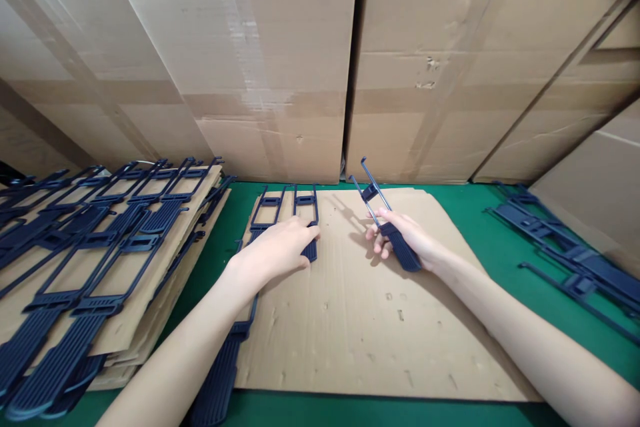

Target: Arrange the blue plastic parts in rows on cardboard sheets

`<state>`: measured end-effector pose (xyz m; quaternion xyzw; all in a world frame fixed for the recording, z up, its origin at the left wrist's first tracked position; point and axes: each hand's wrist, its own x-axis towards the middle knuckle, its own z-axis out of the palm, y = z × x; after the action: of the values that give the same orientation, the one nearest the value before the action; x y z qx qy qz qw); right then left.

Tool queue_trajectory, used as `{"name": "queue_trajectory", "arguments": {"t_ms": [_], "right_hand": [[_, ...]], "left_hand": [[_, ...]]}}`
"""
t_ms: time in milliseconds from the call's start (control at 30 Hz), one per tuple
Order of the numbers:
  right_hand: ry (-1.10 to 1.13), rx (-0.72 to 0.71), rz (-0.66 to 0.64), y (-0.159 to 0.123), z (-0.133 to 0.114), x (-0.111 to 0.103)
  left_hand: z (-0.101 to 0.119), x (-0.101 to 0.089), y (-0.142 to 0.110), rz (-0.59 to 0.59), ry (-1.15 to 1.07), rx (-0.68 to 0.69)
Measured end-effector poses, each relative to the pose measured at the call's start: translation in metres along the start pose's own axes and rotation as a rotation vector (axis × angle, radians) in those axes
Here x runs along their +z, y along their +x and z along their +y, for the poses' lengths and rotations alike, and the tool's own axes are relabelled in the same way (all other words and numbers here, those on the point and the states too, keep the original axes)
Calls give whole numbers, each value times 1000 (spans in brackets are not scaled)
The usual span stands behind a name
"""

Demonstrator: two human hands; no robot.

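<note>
My right hand (403,233) is closed around a dark plastic bracket (400,243) with a ribbed plate, its two thin hooked arms tilted up and to the left above the cardboard sheet (380,320). On that sheet, my left hand (283,243) lies with fingers curled over a similar bracket (306,203), whose ribbed end shows under the fingertips. Another bracket (270,203) lies just left of it, partly covered by the hand. Near my left forearm, one more ribbed piece (217,373) sticks out past the sheet's left edge.
At the left stands a stack of cardboard sheets (120,333) layered with several dark brackets (60,347). More dark brackets (570,240) lie on the green table (450,203) at the right. Large taped cartons (280,67) form a wall behind.
</note>
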<state>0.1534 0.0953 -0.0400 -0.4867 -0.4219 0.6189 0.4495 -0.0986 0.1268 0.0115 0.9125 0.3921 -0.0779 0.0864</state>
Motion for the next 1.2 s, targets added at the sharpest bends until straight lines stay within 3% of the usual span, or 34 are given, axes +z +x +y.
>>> {"name": "queue_trajectory", "arguments": {"t_ms": [133, 233, 333, 500, 667, 867, 1200], "right_hand": [[-12, 11, 2, -1, -1, 0], [-4, 30, -6, 0, -1, -1], [-17, 31, -9, 1, 0, -1], [-24, 41, 17, 0, -2, 1], [-13, 38, 10, -2, -3, 1], [-21, 34, -10, 0, 1, -3], [-126, 32, 25, -3, -1, 2]], "left_hand": [[-3, -9, -4, -50, -81, 11], [-15, -21, -10, -6, -124, -3], [-34, -30, -16, 23, -62, -189], [-69, -29, -18, -110, -47, -599], [-80, -25, -17, -154, -195, -763], [-74, -23, -15, -145, -339, -784], [-76, -21, -12, -141, -365, -768]]}}
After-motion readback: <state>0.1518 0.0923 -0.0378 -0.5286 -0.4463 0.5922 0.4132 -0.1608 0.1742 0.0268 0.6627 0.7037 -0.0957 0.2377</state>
